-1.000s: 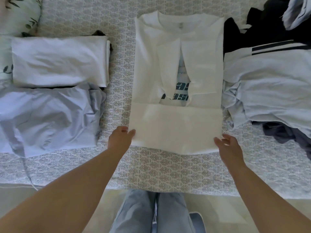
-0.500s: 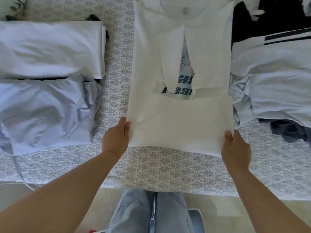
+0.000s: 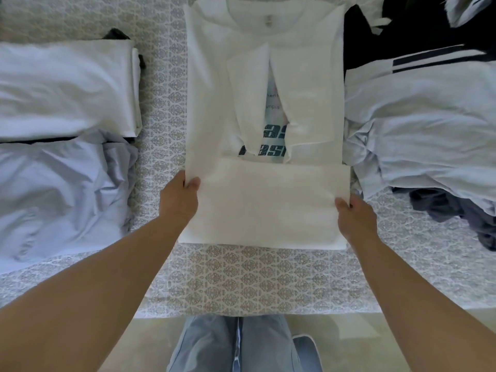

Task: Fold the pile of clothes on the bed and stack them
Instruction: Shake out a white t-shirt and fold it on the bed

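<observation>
Both hands pinch the white cotton T-shirt lying mid-bed, left hand and right hand at opposite sides of its doubled hem, likely so the next fold rises evenly. Folded pale garments sit left, the unfolded pile right, on the grey patterned bedspread.

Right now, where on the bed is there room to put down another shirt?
The biggest bare patch is the bedspread strip at the near edge, below the white T-shirt. A narrow bare lane runs between it and the folded white stack. The right side is crowded by the unfolded pile touching the shirt; the left by the wrinkled blue garment.
</observation>
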